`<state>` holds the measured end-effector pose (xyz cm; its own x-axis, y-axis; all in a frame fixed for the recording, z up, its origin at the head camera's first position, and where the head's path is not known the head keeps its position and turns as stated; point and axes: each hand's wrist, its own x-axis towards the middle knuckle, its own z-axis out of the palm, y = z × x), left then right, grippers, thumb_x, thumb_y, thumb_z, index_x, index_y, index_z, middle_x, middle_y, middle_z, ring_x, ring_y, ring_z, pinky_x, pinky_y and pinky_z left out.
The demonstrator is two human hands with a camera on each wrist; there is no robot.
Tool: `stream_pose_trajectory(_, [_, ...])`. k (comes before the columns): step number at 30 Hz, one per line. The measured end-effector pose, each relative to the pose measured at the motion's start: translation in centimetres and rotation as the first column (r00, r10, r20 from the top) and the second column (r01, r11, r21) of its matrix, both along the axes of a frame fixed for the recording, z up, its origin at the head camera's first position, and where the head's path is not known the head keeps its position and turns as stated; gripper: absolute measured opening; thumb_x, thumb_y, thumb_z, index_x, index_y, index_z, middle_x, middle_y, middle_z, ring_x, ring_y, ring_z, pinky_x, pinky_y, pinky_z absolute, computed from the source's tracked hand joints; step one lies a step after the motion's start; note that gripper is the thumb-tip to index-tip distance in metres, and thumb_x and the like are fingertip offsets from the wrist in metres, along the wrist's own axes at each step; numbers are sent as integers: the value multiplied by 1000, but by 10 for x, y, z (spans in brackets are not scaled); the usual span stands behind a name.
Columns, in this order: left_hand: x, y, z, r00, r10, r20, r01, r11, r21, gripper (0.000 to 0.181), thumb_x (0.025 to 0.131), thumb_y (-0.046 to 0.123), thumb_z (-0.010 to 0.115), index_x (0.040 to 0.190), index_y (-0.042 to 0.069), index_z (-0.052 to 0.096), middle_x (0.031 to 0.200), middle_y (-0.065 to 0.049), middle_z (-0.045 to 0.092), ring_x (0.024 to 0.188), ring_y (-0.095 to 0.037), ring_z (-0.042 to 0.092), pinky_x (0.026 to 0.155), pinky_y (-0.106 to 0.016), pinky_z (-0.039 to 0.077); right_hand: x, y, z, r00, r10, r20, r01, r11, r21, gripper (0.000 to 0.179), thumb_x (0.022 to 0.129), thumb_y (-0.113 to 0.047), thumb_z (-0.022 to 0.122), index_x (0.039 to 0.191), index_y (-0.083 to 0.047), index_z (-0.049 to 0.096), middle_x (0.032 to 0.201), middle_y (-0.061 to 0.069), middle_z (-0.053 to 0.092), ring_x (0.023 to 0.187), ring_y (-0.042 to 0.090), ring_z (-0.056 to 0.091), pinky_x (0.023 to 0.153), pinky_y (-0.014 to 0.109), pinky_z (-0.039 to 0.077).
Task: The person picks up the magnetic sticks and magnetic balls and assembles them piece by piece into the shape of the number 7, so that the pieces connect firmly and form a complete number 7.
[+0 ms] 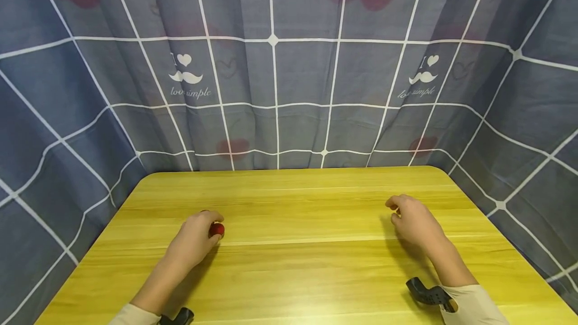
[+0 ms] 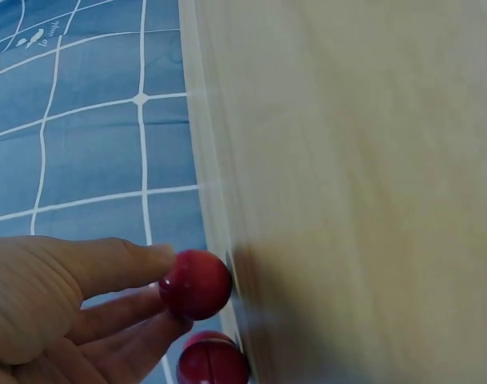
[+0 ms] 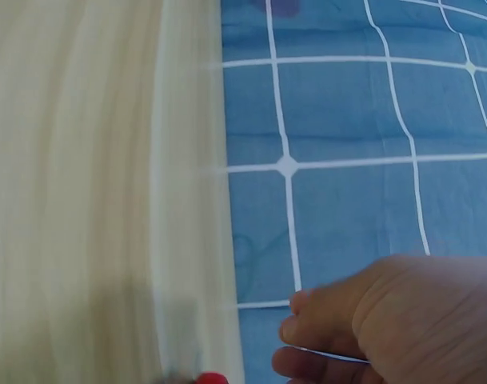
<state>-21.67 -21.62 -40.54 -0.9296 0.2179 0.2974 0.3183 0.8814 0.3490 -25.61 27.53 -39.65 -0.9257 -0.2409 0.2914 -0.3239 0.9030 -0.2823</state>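
Observation:
My left hand [image 1: 193,238] is low over the left part of the table. Its thumb and fingers pinch a glossy red ball [image 2: 197,285], also seen beside the fingertips in the head view. Right below that ball, a second round red thing [image 2: 214,362] with dark grooves sits near the fingers, cut off by the frame. My right hand [image 1: 415,220] hovers at the right part of the table with loosely bent fingers. Past its fingertips, only the top of a small red thing [image 3: 212,378] shows at the bottom of the right wrist view.
The yellow wood-grain table [image 1: 307,265] reaches back to a grey-blue checked curtain [image 1: 298,74], which hangs behind it and along both sides. A black wrist mount [image 1: 426,294] is on the right sleeve, and another [image 1: 178,317] is at the left.

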Motion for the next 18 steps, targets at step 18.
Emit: stream_pose_trajectory(18, [5,12,1,986,-46,161,11,977,213,26,69,-12,80,84,6,69,81,-1,66,77,-15,66,69,-28,57,5,21,1,952,-175,252,158,984,83,5,82,-10,73,81,-8,69,77,5,64,68,25,55,63,47,49])
